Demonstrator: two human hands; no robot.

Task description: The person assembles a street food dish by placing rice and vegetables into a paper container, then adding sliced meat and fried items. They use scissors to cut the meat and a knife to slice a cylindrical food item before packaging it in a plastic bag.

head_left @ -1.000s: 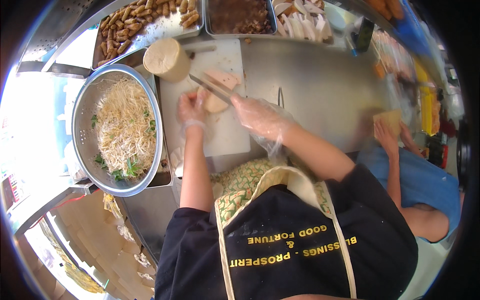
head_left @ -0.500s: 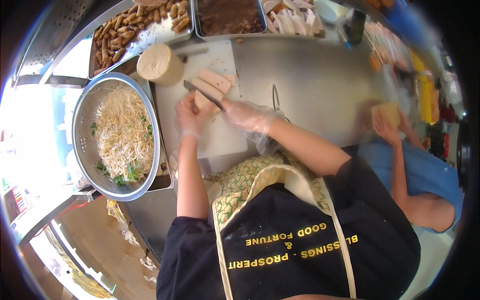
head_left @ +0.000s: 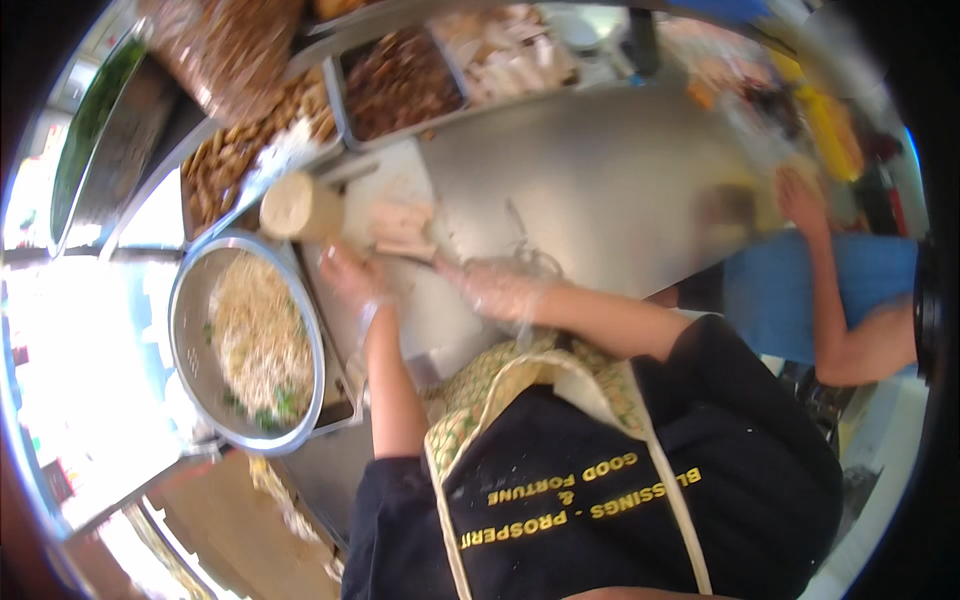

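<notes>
In a clear plastic glove, my right hand grips a knife, its blurred blade lying beside pale pinkish slices on the white cutting board. These look like cut pieces of meat loaf. A thick pale cylinder, resembling a pork roll, stands at the board's far left. Just below it is my gloved left hand, fingertips close to its base. Motion blur hides whether those fingers are apart or closed, and whether they touch the roll.
A metal colander of bean sprouts and green leaves stands at the left. Behind the board are trays of fried rolls, dark meat and pale slices. Scissors lie on the steel counter. A co-worker's hand is at the right.
My left hand has left the piece by the blade and moved left toward the pale roll. The knife stays in my right hand near the slices. The whole view has shifted; a co-worker's hand moved farther away.
</notes>
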